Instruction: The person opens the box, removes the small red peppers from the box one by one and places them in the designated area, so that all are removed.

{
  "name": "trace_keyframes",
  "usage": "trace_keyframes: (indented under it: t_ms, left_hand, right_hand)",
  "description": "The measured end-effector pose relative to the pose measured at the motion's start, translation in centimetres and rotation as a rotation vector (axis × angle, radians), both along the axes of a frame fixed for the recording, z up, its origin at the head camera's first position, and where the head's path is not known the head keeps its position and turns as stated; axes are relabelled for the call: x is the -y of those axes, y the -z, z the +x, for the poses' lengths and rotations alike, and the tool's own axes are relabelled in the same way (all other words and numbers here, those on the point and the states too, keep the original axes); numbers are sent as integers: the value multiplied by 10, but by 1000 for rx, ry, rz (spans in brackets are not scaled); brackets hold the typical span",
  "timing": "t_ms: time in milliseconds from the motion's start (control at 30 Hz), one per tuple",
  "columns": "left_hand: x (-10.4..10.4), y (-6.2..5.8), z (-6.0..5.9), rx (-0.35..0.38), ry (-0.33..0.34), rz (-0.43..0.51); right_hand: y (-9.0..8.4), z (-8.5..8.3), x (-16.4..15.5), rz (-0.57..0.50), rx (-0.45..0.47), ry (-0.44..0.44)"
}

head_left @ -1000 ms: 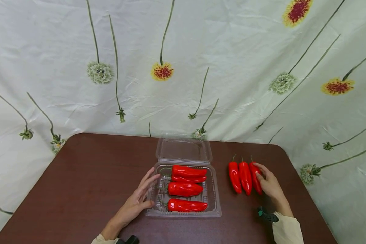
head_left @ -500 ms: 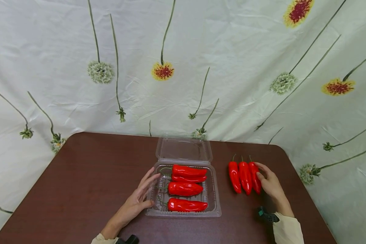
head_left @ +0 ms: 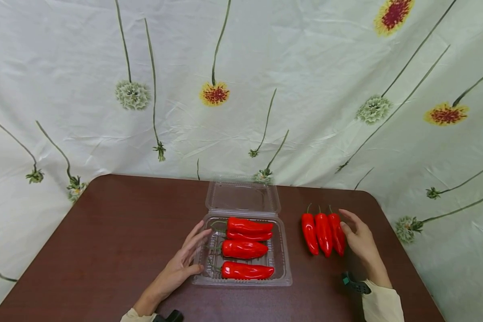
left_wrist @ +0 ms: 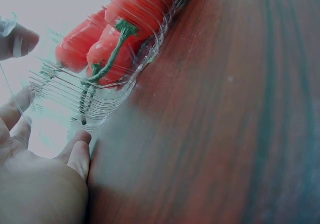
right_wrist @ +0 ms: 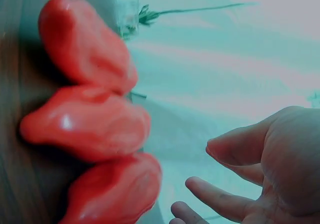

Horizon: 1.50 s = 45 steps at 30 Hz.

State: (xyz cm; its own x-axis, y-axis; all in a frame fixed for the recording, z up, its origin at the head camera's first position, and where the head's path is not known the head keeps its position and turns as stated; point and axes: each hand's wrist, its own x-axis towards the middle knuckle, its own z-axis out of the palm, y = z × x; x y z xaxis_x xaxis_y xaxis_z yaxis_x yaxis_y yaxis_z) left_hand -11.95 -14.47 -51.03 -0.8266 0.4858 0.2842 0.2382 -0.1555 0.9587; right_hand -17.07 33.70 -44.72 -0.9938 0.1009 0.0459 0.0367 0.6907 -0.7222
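A clear plastic clamshell box (head_left: 285, 255) sits open on the brown table, its lid (head_left: 243, 199) folded back. Several red peppers (head_left: 244, 249) lie crosswise inside, green stems to the left. Along the box's left wall rests my left hand (head_left: 179, 266), fingers spread; in the left wrist view its fingertips lie right at the ribbed side (left_wrist: 112, 103). To the right of the box, three red peppers (head_left: 324, 235) lie side by side, stems pointing away. My right hand (head_left: 362, 239) is just right of the rightmost pepper (head_left: 336, 235), fingers loosely parted and holding nothing.
The dark brown table (head_left: 104, 250) has a rounded far edge. Behind it hangs a pale cloth (head_left: 314, 89) printed with flowers. A dark strap (head_left: 356, 285) circles the right wrist.
The rightmost pepper shifted slightly left against its neighbour. My right hand then let go and drew back a little to the right. My left hand and the box have stayed put.
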Motion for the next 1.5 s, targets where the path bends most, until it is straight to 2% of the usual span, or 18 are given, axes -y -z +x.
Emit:
trace_keyframes:
  t_ms: [133,233,400,633,833,1067,1200,1500]
  left_hand:
    - [0,-1,0,-5,-5,-4]
    - [1,0,0,0,-12,-18]
    - [0,0,0,-1,-13,-21]
    - [0,1,0,-12,-9,-1]
    - [-1,2,0,-19,-6,4]
    - [0,2,-1,-9,-15,-7]
    - [0,2,0,-3,-15,-13]
    - [0,2,-1,-13,-10,-8]
  right_hand:
    - [-6,0,13,39,-44,-30]
    - [-7,0,28,62,-98,-86]
    - [-10,3,52,38,-174,-192]
    - [-15,11,83,2,-208,-327]
    - [-16,19,104,6,-230,-394]
    - [-20,28,127,-17,-208,-461]
    - [-20,32,139,-18,-213,-549]
    - [-13,41,163,-31,-142,-774]
